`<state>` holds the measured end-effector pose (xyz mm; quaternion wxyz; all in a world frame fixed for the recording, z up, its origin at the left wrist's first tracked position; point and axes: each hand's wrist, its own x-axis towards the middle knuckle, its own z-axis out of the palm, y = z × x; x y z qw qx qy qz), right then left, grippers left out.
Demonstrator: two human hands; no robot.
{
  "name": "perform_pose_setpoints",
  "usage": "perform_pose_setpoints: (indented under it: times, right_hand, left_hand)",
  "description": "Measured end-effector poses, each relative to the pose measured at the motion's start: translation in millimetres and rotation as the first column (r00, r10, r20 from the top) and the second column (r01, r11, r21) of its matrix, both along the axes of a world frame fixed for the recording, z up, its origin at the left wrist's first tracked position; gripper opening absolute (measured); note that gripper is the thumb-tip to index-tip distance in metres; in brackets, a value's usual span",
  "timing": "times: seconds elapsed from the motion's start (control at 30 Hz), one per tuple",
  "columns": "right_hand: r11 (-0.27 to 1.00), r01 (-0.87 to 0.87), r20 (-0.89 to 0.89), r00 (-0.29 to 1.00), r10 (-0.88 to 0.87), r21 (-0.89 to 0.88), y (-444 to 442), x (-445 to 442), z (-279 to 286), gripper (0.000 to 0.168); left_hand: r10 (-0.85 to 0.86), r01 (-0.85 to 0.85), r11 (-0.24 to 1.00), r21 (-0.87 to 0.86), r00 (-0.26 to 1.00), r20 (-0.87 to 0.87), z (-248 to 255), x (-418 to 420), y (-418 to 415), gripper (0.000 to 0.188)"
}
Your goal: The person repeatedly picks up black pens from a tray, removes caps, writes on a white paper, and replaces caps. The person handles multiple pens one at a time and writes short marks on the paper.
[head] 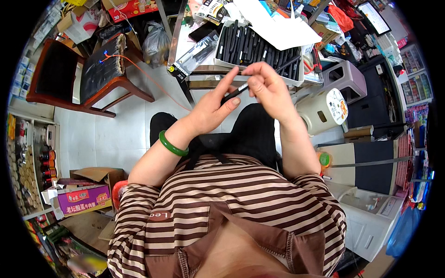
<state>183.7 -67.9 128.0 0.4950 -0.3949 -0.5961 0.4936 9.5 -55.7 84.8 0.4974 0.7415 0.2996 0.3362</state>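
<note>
Between my hands is a slim black pen-like stick (236, 93) with a white label, tilted up to the right. My left hand (212, 107), below a green bangle, holds its lower end between thumb and fingers, the index finger stretched out. The upper end is at the thumb and curled fingers of my right hand (269, 92). Just beyond my hands, a white box (260, 71) on the table is packed with several similar black sticks (243, 43). White paper sheets (278, 29) lie over its back part.
Left of the box lies a clear package (198, 52) on the cluttered table. Red-handled scissors (316, 62) lie at its right. A wooden chair (100, 73) with an orange cable stands at left. Plastic stools (323, 113) stand at right. A purple carton (85, 201) sits behind on the left.
</note>
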Motion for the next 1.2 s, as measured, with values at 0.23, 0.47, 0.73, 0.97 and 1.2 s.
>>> perform_pose_setpoints:
  times: [0.23, 0.47, 0.73, 0.97, 1.2]
  right_hand:
    - [0.999, 0.027, 0.331, 0.943, -0.032, 0.019, -12.6, -19.8, -12.2, 0.018]
    - [0.995, 0.039, 0.422, 0.904, -0.074, 0.091, 2.4, -22.7, -28.6, 0.012]
    - [0.981, 0.171, 0.274, 0.943, -0.191, 0.094, -7.7, -36.3, -64.5, 0.031]
    - [0.978, 0.178, 0.129, 0.978, -0.163, -0.109, -0.9, -30.8, -71.0, 0.031]
    - [0.947, 0.299, -0.103, 0.945, -0.311, -0.118, 8.6, 14.1, -59.0, 0.023]
  left_hand:
    - [0.06, -0.036, 0.98, -0.195, 0.991, 0.121, -9.5, 0.0, -13.6, 0.032]
    - [0.072, -0.004, 0.936, -0.352, 0.981, 0.18, -18.8, 2.0, -14.6, 0.026]
    - [0.365, 0.109, 0.764, -0.636, 0.741, 0.564, -27.8, 2.9, 15.8, 0.024]
    - [0.39, 0.026, 0.788, -0.616, 0.752, 0.531, -25.9, 17.9, 31.8, 0.026]
    - [0.476, -0.427, 0.841, -0.331, 0.876, 0.079, -16.0, 7.1, 158.6, 0.038]
